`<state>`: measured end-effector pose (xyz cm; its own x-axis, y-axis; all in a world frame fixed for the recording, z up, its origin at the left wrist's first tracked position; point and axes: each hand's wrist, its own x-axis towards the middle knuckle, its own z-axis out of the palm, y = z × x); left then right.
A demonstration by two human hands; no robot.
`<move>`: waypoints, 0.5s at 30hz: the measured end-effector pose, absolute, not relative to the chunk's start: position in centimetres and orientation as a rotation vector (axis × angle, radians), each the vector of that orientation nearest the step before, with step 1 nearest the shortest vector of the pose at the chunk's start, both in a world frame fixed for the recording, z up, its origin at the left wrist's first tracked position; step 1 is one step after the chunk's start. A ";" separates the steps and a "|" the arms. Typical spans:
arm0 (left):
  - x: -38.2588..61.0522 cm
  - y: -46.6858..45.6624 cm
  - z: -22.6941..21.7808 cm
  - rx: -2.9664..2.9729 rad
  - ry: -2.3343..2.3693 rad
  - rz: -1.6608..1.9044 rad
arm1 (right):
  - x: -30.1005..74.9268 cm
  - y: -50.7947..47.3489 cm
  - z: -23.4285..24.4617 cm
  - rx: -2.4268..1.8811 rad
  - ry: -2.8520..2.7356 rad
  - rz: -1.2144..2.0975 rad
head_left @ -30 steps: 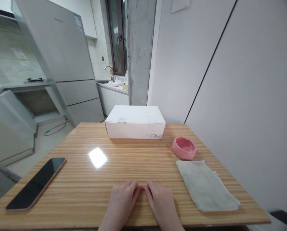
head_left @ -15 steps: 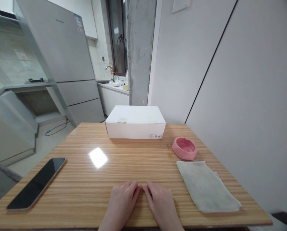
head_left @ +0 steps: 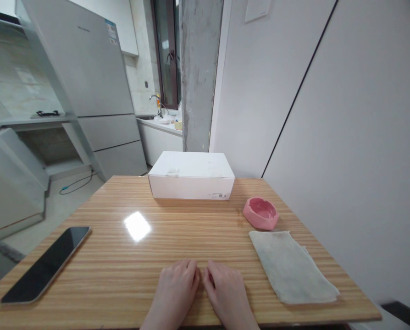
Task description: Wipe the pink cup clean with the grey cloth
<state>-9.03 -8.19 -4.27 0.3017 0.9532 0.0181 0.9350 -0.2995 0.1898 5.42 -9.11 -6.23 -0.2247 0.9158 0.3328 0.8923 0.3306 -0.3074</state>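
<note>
The left hand [head_left: 175, 288] and right hand [head_left: 227, 293] rest palm-down side by side on the wooden tabletop [head_left: 177, 243], at its near edge and about central. Neither hand holds anything. The fingers [head_left: 192, 270] of each hand are held together and slightly curled, clamped on nothing, and the fingertips of the two hands lie just beside each other at the midline.

Nearest the right hand, a folded off-white cloth [head_left: 289, 268] lies flat on the tabletop, angled along the right side. Nearest the left hand, but well apart from it, a smartphone [head_left: 45, 266] lies screen-up on a diagonal near the left edge. A pink ceramic ashtray [head_left: 260, 213] stands just beside the far end of the cloth. A closed white cardboard box [head_left: 191, 181] lies flat at the far edge, between the smartphone and the ashtray in left-to-right position. Beyond the tabletop stand a refrigerator [head_left: 81, 59], a concrete pillar [head_left: 200, 68] and a counter with a faucet [head_left: 156, 103].
</note>
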 end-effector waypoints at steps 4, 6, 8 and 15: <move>-8.6 -7.3 -1.6 2.521 1.587 0.037 | 5.4 -9.0 -5.8 -1.614 -2.133 0.159; -7.8 -6.4 0.7 2.584 1.444 0.110 | 5.3 -8.9 -6.0 -1.634 -2.132 0.156; -6.2 -5.0 3.0 2.571 1.327 0.378 | 5.2 -8.8 -6.4 -1.679 -2.131 0.119; 4.4 1.4 3.2 2.131 0.845 0.991 | 5.1 -8.7 -6.8 -1.655 -2.094 0.027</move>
<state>4.40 1.44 3.24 0.5101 0.7582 0.4062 0.2813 -0.5933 0.7542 5.15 -8.75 -6.81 -0.1640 0.9242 0.3448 0.9150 0.2732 -0.2970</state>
